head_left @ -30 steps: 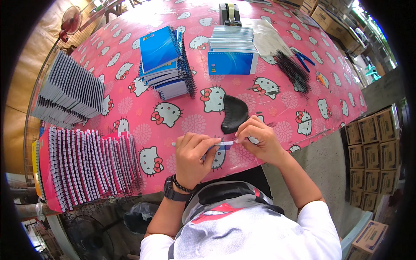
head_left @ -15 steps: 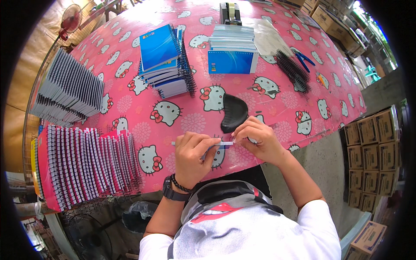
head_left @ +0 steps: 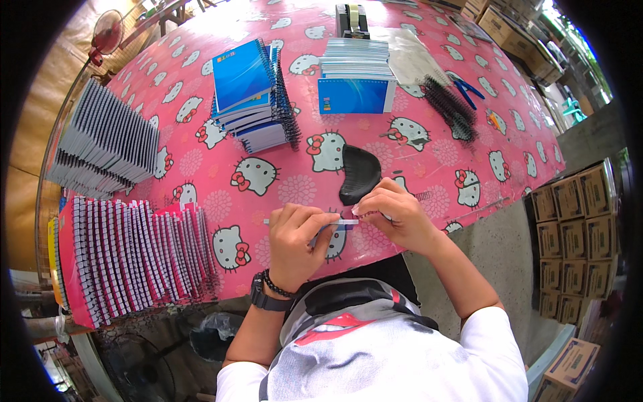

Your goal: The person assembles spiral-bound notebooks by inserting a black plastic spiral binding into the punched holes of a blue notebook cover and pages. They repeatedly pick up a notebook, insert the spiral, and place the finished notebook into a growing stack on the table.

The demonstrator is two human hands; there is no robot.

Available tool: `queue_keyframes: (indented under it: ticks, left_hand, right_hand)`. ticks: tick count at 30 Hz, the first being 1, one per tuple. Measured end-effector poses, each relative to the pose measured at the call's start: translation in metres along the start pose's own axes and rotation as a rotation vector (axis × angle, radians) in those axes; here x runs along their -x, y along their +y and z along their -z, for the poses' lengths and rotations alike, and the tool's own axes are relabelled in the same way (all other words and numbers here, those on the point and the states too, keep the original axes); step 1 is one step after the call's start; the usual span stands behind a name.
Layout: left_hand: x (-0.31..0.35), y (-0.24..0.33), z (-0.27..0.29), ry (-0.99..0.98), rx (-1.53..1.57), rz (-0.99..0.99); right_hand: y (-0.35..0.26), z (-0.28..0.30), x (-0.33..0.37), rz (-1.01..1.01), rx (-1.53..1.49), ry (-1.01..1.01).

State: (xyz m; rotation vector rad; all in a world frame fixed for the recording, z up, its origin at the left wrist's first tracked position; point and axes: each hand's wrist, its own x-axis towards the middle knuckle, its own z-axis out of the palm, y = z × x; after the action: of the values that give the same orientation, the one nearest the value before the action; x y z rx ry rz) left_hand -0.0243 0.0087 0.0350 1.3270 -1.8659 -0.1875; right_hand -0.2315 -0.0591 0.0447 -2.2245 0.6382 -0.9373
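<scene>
Our left grip clamps a white-edged blue pad; right grip, we cannot tell. Pink-patterned bench opens leftward, edge close.

Pink table (brightly lit), grey floor.

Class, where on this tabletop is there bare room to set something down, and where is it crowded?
Bare: the patch bordered by the pink-edged notebooks, blue notebook stack and black curved piece; another right of that piece, below the black coils.
Crowded: the left edge, and the near edge where left hand and right hand nearly meet.
</scene>
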Motion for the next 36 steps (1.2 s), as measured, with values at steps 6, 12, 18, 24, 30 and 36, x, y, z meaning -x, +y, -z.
queue_keyframes:
  ticks: [6,12,18,24,30,36]
  left_hand:
    - [0.000,0.001,0.001,-0.001,-0.002,0.015]
    - [0.000,0.003,0.000,0.002,-0.030,0.030]
    - [0.000,0.004,-0.004,0.032,-0.054,0.044]
    - [-0.001,0.003,-0.005,0.057,-0.041,0.019]
    - [0.001,0.002,-0.003,0.018,-0.061,0.013]
    - [0.002,0.002,-0.003,-0.004,-0.088,0.003]
  right_hand:
    - [0.001,0.003,0.003,-0.015,-0.061,-0.023]
    - [0.004,-0.008,0.005,-0.091,-0.140,0.024]
    - [0.021,-0.024,0.029,-0.023,0.114,0.283]
    - [0.028,0.009,0.053,-0.097,0.401,-0.089]
    - [0.002,0.004,0.028,-0.374,-0.183,0.072]
    - [-0.005,-0.001,0.010,-0.284,-0.251,-0.078]
